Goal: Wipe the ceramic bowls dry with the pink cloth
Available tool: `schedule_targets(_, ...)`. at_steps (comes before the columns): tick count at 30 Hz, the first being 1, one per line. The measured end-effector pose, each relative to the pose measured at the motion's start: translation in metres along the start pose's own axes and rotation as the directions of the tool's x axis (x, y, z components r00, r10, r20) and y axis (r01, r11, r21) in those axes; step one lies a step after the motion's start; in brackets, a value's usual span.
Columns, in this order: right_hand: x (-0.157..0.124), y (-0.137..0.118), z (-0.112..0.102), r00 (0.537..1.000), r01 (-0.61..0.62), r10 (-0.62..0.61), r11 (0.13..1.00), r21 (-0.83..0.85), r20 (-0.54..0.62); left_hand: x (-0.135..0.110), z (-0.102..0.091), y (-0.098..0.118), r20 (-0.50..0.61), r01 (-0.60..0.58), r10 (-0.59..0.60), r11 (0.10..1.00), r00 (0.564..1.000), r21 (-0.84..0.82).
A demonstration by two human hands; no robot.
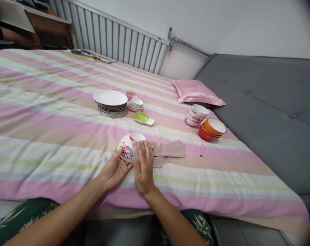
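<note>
Dish (126, 153), round, white and blossom-printed in red and black, is over the near side of the pink-striped bedspread (67, 140); your left hand (117, 169) grips its left edge, your right hand (144, 168) clasps a dusty-pink cloth (169, 149) against its right side. Stacked round plates (111, 98) stand beyond.

Two hands (116, 173) (145, 171), one cloth (169, 149), one flowered bowl (126, 151), one pillow (197, 92), one plate stack (111, 102), two large-bowl stacks (195, 117) (209, 131)
</note>
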State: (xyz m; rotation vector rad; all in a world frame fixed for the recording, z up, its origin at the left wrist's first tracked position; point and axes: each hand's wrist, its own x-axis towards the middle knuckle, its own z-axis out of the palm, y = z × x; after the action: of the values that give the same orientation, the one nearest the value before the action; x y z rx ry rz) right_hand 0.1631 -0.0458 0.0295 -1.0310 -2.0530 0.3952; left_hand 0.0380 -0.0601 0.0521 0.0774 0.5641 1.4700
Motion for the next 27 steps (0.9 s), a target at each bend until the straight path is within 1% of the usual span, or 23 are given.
schedule_targets(5,-0.008,-0.009,0.008,0.994,-0.102,0.101,0.995,0.023,0.037,0.000,0.000,-0.005,-0.011,-0.052,0.052,0.998,0.999,-0.029)
schedule_targets(11,-0.012,-0.013,0.011,0.987,-0.162,0.161,0.987,0.009,0.016,0.001,0.000,-0.001,-0.015,-0.070,0.069,0.996,0.998,-0.055)
schedule_targets(17,-0.014,-0.014,0.007,0.986,-0.158,0.162,0.984,0.086,-0.036,-0.001,0.003,0.003,-0.042,-0.029,0.026,0.997,0.999,-0.076)
schedule_targets(21,-0.018,-0.015,0.006,0.985,-0.157,0.164,0.979,0.127,-0.046,-0.003,0.007,0.005,-0.081,-0.005,0.001,0.999,0.997,-0.047)
schedule_targets(24,-0.020,-0.014,0.005,0.982,-0.160,0.176,0.966,0.201,-0.068,-0.004,0.008,0.006,-0.074,0.017,-0.018,1.000,0.997,-0.009)
schedule_targets(27,-0.019,-0.012,0.004,0.977,-0.166,0.200,0.933,0.318,-0.077,-0.004,0.007,0.008,-0.047,0.040,-0.040,0.999,0.998,0.011)
